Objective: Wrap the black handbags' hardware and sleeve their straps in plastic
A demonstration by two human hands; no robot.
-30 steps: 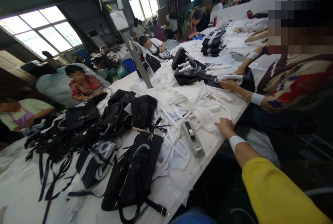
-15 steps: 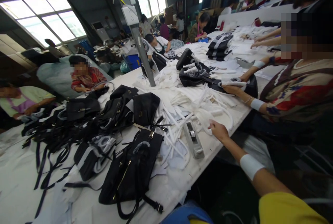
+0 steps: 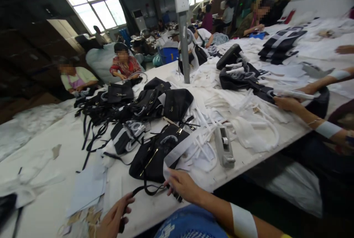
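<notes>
In the head view, the black bag [image 3: 155, 157] lies on the desk [image 3: 146, 208] just beyond both hands. The right hand [image 3: 185, 186] pinches a white strip [image 3: 179, 147] between its fingers, the strip trailing back over the bag; the left hand [image 3: 116, 214] has its fingers curled narrowly round a black strap [image 3: 138, 189] leading toward the right. Good handling here probably means holding the strap taut and untwisted, letting the strip run smooth, and lifting it clear of the gold zip [image 3: 149, 162].

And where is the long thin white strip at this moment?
In the head view, the long thin white strip is below centre, running from the right hand up over the black gold-zipped bag.
</notes>
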